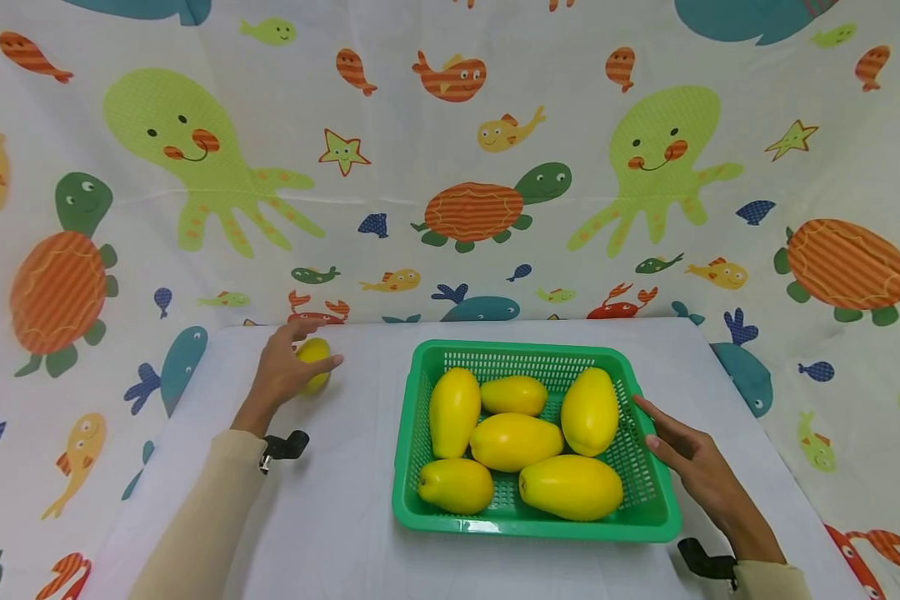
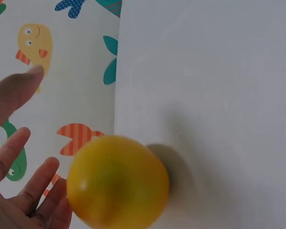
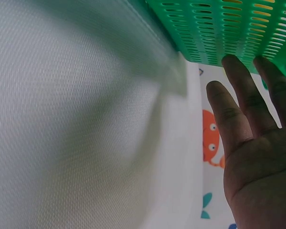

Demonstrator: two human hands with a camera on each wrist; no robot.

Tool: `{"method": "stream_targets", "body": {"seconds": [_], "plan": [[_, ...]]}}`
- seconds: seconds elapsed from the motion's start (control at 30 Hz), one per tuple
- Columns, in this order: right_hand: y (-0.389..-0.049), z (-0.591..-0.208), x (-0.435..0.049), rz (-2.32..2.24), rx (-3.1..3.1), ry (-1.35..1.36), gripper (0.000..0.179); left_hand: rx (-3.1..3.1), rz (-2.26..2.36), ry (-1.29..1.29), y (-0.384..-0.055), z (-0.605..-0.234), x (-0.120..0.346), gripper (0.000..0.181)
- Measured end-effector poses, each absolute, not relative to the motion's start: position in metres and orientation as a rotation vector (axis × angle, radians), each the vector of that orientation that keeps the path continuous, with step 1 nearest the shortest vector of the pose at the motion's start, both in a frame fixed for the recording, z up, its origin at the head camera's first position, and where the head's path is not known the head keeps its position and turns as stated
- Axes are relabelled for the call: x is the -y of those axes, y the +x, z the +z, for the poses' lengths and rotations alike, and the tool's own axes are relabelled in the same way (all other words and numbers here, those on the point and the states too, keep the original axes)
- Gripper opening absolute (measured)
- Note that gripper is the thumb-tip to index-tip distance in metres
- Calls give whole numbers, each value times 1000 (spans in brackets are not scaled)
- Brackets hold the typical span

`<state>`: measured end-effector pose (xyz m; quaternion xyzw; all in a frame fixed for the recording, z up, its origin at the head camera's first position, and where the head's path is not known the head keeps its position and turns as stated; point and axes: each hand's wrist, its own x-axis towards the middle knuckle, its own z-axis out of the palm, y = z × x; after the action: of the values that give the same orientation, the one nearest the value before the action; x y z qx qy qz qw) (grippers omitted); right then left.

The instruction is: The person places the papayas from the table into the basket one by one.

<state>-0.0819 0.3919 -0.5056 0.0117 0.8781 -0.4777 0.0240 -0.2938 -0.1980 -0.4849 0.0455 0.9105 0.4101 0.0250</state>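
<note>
In the head view a smooth yellow oval fruit (image 1: 314, 365) sits at the far left of the white table. My left hand (image 1: 283, 372) is around it, thumb and fingers spread. The left wrist view shows the rounded end of this fruit (image 2: 118, 183), with the left hand's fingers (image 2: 40, 179) beside it and the thumb apart from it. My right hand (image 1: 693, 467) is at the right side of a green plastic basket (image 1: 532, 533). Seen from the right wrist, its fingers (image 3: 245, 90) reach straight up to the slotted basket wall (image 3: 214, 33); whether they touch it is unclear.
Several yellow fruits, including an upright one (image 1: 453, 412) and a lying one (image 1: 570, 487), are inside the basket. White cloth (image 1: 345, 500) covers the table. Behind it hangs a curtain (image 1: 390, 183) printed with sea animals.
</note>
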Motion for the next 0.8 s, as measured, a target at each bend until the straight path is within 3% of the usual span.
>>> {"method": "stream_targets", "body": {"seconds": [0.33,0.8], "plan": [[-84,-505,-392,-1423,-2729,68,57,-2765,1233,25,-300,-500,208,81],[-83,-505,-392,-1400,-2745,78,57,-2723,1221,75,-301,-523,213,78]]}}
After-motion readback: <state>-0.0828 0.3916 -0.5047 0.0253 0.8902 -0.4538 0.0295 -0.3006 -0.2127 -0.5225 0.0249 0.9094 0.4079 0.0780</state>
